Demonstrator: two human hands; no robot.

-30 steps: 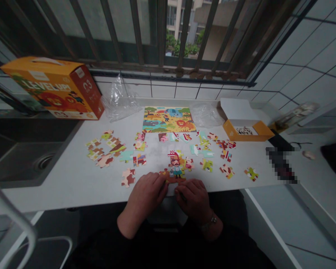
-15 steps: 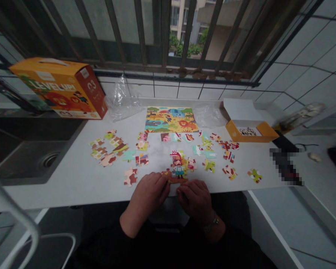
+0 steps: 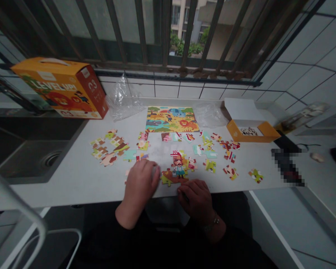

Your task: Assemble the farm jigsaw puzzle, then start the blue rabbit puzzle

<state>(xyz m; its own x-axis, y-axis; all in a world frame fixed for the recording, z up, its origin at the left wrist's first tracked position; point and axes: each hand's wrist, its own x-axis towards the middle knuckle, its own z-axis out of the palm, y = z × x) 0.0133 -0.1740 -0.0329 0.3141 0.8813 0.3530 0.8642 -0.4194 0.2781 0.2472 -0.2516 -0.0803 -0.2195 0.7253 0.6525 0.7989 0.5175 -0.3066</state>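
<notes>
A partly joined jigsaw puzzle (image 3: 179, 170), with a bearded farmer in teal shorts, lies near the counter's front edge. My left hand (image 3: 140, 185) is to its left, palm down, clear of it, with the thumb apart from the bent fingers. The fingertips reach toward a loose puzzle piece with a red part (image 3: 138, 158) and partly hide it. A pink-and-brown piece below is almost wholly covered by that hand. At the puzzle's lower right corner rests my right hand (image 3: 196, 198), fingers curled in and nothing visible in them.
Loose pieces (image 3: 108, 158) lie to the left and more pieces (image 3: 230, 172) to the right. Behind stands a picture card (image 3: 172, 119) of animals. An orange box (image 3: 61, 89), plastic wrap (image 3: 124, 102), an opened box (image 3: 253, 130) and a sink (image 3: 30, 160) surround the work area.
My left hand has left the joined puzzle and moved left and slightly up toward the loose pieces, uncovering the puzzle's green lower left corner. My right hand has stayed in place.
</notes>
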